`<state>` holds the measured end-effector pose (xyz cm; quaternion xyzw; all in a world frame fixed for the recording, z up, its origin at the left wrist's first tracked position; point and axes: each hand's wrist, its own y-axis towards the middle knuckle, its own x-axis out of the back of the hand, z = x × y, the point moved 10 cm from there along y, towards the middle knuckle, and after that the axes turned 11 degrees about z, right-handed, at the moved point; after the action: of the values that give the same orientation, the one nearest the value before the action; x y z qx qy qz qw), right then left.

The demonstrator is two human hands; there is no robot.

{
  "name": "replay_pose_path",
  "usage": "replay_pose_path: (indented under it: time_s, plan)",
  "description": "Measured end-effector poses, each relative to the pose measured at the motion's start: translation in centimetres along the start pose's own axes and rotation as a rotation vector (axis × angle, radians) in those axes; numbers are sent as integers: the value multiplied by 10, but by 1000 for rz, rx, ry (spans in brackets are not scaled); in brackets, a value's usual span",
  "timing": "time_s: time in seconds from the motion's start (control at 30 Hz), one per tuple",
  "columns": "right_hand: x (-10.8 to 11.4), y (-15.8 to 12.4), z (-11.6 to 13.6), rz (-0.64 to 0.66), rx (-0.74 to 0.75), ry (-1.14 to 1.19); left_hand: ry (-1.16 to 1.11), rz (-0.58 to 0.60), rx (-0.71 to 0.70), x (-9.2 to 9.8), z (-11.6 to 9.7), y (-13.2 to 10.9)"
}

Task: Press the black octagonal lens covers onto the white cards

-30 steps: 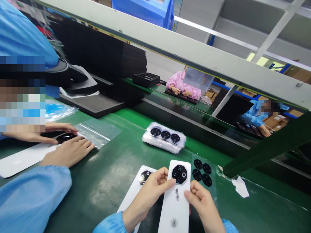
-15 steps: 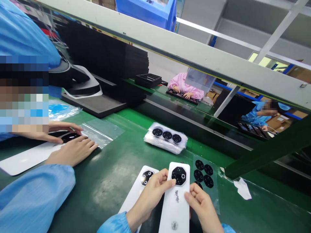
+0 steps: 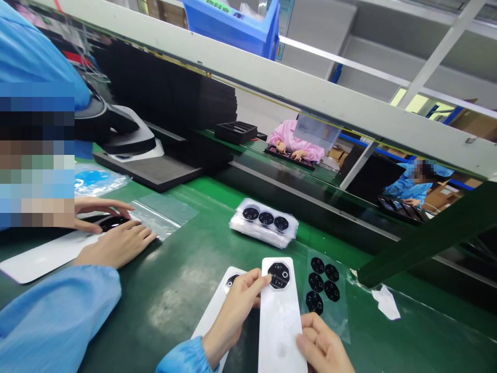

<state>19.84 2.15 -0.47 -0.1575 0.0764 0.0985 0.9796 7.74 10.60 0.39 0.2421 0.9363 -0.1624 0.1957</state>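
A white phone-shaped panel point(image 3: 279, 316) with a black octagonal camera piece point(image 3: 279, 275) near its top is held up between my two hands. My left hand point(image 3: 240, 303) pinches its upper left edge, the thumb resting at the camera piece. Lower down, my right hand point(image 3: 324, 344) grips the right edge between thumb and fingers. Behind my left hand a second white panel point(image 3: 212, 316) lies on the green table, its camera piece partly hidden. To the right is a clear sheet point(image 3: 337, 318) bearing several black octagonal pieces point(image 3: 332, 290).
A stack of clear sheets point(image 3: 260, 235) with black discs lies farther back. At left, a co-worker's hands point(image 3: 116, 241) press on another white panel point(image 3: 50, 254). A green post point(image 3: 427, 238) slants at right, near a torn white scrap point(image 3: 386, 302). Black foam trays point(image 3: 163, 168) stand behind.
The held panel has shifted slightly left and tilted, and the dark lettering on it no longer shows. My right hand has slid lower along its edge. My left hand keeps its pinch.
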Motion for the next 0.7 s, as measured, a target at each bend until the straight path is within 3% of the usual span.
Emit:
replay_pose_path:
  time_s: [0.3, 0.43, 0.57, 0.7]
  plan:
    - [22, -5, 12, -133, 54, -25, 106, 22, -68, -1, -12, -1]
    - [40, -9, 38, -147, 44, -114, 188, 16, -105, 1, -19, -3]
    - [104, -6, 89, -382, 185, -120, 241, -68, -201, 11, -36, -10]
    - [174, 29, 117, -547, 191, -109, 442, -116, -292, 11, -59, -31]
